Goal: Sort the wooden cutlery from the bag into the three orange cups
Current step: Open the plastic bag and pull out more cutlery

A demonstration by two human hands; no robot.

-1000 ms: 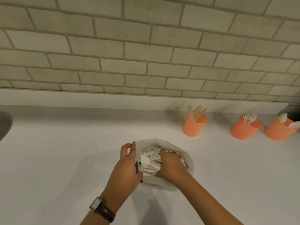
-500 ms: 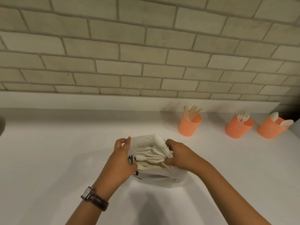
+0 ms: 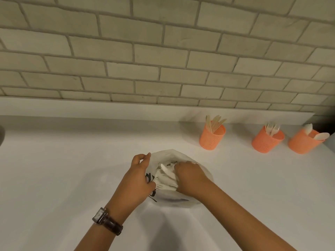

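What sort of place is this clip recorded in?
Likely a kitchen counter: a white countertop runs along a pale brick-tile wall, and three orange cups holding sorted wooden cutlery stand at the back right.

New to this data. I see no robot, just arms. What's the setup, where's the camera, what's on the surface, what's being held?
There is no machine here. A person works with bare hands, and the one picture comes from a wide-angle camera worn on the head, looking down at a white counter below a brick wall. The left hand, above a wristwatch, grips the side of a white bag. The right hand reaches into the bag with its fingers curled among the wooden cutlery. Whether it has gripped a piece is hidden. At the back right stand three orange holders: the left cup has knives, the middle cup has forks, and the right cup has spoons.
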